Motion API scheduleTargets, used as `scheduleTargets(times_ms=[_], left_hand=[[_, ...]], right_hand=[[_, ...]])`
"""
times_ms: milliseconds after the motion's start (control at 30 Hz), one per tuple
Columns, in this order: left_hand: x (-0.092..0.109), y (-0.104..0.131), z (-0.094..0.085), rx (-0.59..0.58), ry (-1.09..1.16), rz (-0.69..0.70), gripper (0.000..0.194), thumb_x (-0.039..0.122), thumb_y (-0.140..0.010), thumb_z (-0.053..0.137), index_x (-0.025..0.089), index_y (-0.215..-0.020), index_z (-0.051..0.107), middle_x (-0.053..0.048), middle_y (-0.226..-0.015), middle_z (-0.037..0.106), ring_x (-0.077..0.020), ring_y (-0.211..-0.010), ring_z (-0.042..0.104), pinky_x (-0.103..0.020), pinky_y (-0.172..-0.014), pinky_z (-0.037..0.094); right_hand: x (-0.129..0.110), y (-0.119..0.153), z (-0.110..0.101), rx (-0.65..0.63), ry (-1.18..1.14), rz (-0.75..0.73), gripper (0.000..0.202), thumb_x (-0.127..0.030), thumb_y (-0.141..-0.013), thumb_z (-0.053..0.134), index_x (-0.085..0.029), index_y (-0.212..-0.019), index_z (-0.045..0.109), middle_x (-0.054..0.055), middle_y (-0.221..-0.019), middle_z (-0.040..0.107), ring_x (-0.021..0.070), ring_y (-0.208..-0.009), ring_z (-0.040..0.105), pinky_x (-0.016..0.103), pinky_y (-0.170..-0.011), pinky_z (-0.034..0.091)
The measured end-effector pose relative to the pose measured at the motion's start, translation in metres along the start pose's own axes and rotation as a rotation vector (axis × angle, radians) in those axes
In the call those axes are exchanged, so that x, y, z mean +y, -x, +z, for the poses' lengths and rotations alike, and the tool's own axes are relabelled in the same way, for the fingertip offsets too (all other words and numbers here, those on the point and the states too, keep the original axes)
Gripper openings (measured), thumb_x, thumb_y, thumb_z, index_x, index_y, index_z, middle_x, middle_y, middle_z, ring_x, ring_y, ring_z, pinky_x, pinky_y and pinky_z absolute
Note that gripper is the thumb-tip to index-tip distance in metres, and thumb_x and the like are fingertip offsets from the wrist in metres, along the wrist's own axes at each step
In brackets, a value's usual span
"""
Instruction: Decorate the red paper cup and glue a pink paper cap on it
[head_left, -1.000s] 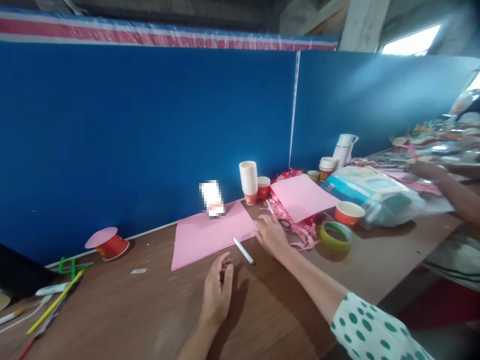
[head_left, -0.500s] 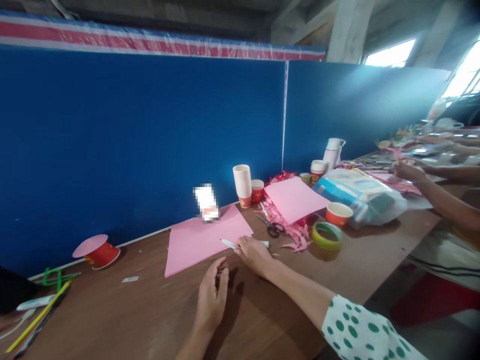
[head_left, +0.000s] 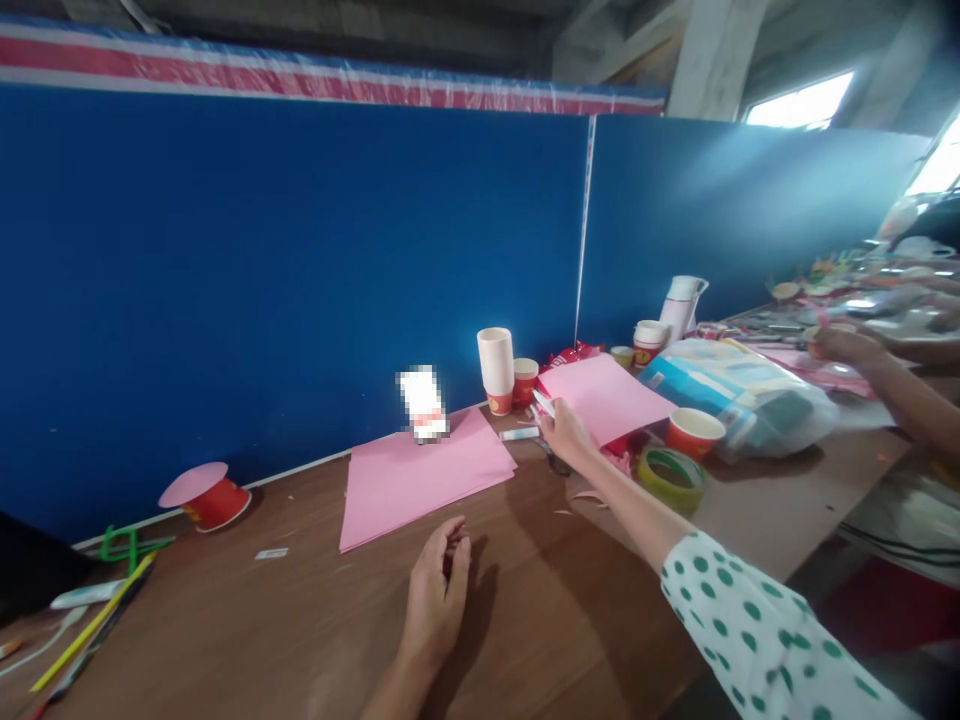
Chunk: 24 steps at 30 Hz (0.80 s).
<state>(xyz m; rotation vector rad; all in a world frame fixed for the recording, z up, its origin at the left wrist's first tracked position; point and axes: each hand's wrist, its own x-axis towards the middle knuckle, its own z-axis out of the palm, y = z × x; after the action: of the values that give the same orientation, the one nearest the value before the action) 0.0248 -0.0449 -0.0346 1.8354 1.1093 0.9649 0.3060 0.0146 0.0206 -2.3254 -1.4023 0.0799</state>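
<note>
My right hand (head_left: 568, 432) is closed on a white pen (head_left: 544, 403), at the left edge of a pink sheet (head_left: 606, 395). Under and beside that hand lie the partly hidden scissors (head_left: 553, 459) and a white marker-like piece (head_left: 520, 434). My left hand (head_left: 442, 580) rests on its side on the brown table (head_left: 300, 620), fingers loosely curled and apart from the thumb, with nothing visible in it. Ahead of it lie stacked pink sheets (head_left: 420, 480), with a pixelated white object (head_left: 424, 403) at their back edge.
A cup stack (head_left: 496, 365), a red cup (head_left: 694, 433), green tape (head_left: 670, 478) and a plastic-wrapped pack (head_left: 739, 395) stand right. A red cup with a pink disc (head_left: 217, 505) and a yellow pencil (head_left: 94, 622) lie left. Another person's hand (head_left: 847, 345) is far right.
My right hand has moved right and away from me, from the pink stack's edge to the other pink sheet, carrying the pen. The white marker-like piece now lies uncovered. The view has shifted slightly.
</note>
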Motion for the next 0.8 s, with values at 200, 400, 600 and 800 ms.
scheduleTargets(times_ms=[200,400,600,800], left_hand=[[-0.001,0.000,0.000,0.000,-0.002,0.000,0.041,0.042,-0.088,0.044,0.015,-0.117,0.053,-0.014,-0.111,0.063,-0.0232,-0.098,0.063,-0.040,-0.087,0.050],[0.002,0.000,-0.001,0.018,-0.022,0.010,0.038,0.041,-0.087,0.045,0.016,-0.114,0.056,-0.013,-0.107,0.065,-0.0226,-0.097,0.063,-0.038,-0.085,0.051],[0.004,0.000,0.000,0.036,-0.045,0.011,0.037,0.040,-0.087,0.046,0.016,-0.112,0.058,-0.013,-0.104,0.067,-0.0229,-0.094,0.064,-0.038,-0.082,0.052],[0.002,0.000,0.000,0.026,-0.053,0.015,0.037,0.039,-0.087,0.045,0.016,-0.113,0.057,-0.013,-0.106,0.066,-0.0227,-0.096,0.063,-0.039,-0.086,0.050]], right_hand=[[-0.007,-0.037,0.012,-0.052,0.067,0.036,0.029,-0.031,-0.091,0.054,-0.017,-0.117,0.055,0.008,-0.117,0.058,0.0195,-0.097,0.060,0.040,-0.082,0.052],[-0.011,-0.050,0.027,-0.097,0.122,-0.023,0.029,-0.030,-0.091,0.055,-0.017,-0.117,0.055,0.008,-0.118,0.057,0.0200,-0.099,0.060,0.039,-0.082,0.052],[-0.010,-0.056,0.032,-0.100,0.194,-0.041,0.030,-0.030,-0.091,0.055,-0.016,-0.118,0.054,0.008,-0.118,0.057,0.0205,-0.098,0.060,0.040,-0.082,0.052],[-0.007,-0.055,0.034,-0.098,0.237,-0.023,0.030,-0.030,-0.091,0.055,-0.016,-0.117,0.054,0.009,-0.117,0.057,0.0203,-0.098,0.060,0.040,-0.082,0.052]])
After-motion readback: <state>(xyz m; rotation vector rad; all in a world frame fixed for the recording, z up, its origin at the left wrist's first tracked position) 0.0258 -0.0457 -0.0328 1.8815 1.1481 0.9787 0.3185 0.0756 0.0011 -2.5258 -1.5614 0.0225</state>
